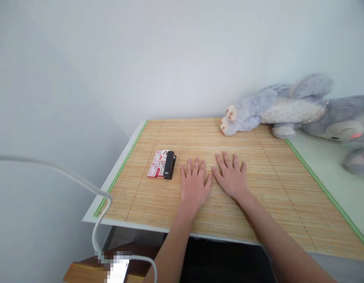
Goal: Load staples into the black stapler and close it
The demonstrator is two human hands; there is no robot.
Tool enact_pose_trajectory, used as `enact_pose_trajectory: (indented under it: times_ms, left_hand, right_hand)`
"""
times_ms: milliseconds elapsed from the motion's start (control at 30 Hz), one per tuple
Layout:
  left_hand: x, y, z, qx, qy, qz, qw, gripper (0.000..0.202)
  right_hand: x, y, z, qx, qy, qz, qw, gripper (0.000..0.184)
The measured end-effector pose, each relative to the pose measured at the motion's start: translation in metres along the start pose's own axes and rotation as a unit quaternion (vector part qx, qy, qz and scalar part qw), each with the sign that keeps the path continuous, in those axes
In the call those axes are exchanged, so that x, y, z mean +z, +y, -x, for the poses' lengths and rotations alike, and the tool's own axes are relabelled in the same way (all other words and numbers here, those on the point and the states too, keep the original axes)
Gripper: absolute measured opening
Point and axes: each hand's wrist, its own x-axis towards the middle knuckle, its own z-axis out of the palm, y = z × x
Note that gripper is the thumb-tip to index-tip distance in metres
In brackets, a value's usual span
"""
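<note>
My left hand (194, 182) lies flat on a bamboo mat (158, 200), palm down with its fingers spread. Beside it, my right hand (232, 177) rests the same way, and the two thumbs nearly meet. Neither holds anything. To the left of my left hand, a little apart from it, is a black stapler (169, 165). Small red and white boxes (157, 163), which look like staple boxes, lie against the stapler's left side.
A grey and white plush toy (290, 110) lies along the wall at the back right. A white cable (81, 181) hangs at the left, running to a pixelated, bright device (118, 269) below the table's front edge (134, 225).
</note>
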Motion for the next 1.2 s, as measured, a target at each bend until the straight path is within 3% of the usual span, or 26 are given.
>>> enact_pose_trajectory:
  times_ms: [100,200,467,567,667,767,867,967,1067,1200]
  left_hand:
    - [-0.002,0.003,0.003,0.000,-0.001,0.006,1.000,0.060]
    - [-0.005,0.009,0.013,0.007,-0.011,0.012,1.000,0.061]
    - [0.012,0.033,0.056,0.049,-0.064,0.043,0.996,0.071]
    - [0.011,0.039,0.074,0.072,-0.078,0.072,0.992,0.071]
    - [-0.006,0.036,0.089,0.100,-0.083,0.131,0.983,0.064]
    - [-0.025,0.023,0.091,0.051,-0.077,0.192,0.977,0.044]
    - [-0.033,0.006,0.077,-0.013,-0.030,0.195,0.980,0.039]
    - [-0.029,-0.006,0.054,-0.042,0.018,0.147,0.988,0.047]
    - [-0.021,-0.009,0.036,-0.022,0.017,0.097,0.995,0.056]
    - [-0.011,-0.007,0.029,-0.015,0.019,0.055,0.998,0.051]
  right_hand:
    - [-0.007,-0.012,-0.023,0.023,-0.037,-0.075,0.996,0.068]
    - [-0.018,-0.036,-0.043,0.017,-0.089,-0.210,0.974,0.072]
    - [-0.034,-0.164,-0.057,-0.080,-0.088,-0.283,0.952,0.067]
    - [-0.038,-0.187,-0.058,-0.086,-0.080,-0.278,0.953,0.066]
    - [-0.042,-0.174,-0.062,-0.105,-0.080,-0.272,0.953,0.049]
    - [-0.050,-0.132,-0.066,-0.148,-0.086,-0.269,0.948,0.033]
    - [-0.060,-0.081,-0.069,-0.201,-0.110,-0.270,0.935,0.024]
    - [-0.067,-0.042,-0.070,-0.240,-0.137,-0.278,0.920,0.015]
    - [-0.067,-0.028,-0.068,-0.253,-0.146,-0.292,0.911,0.014]
    - [-0.066,-0.033,-0.067,-0.263,-0.144,-0.319,0.899,0.016]
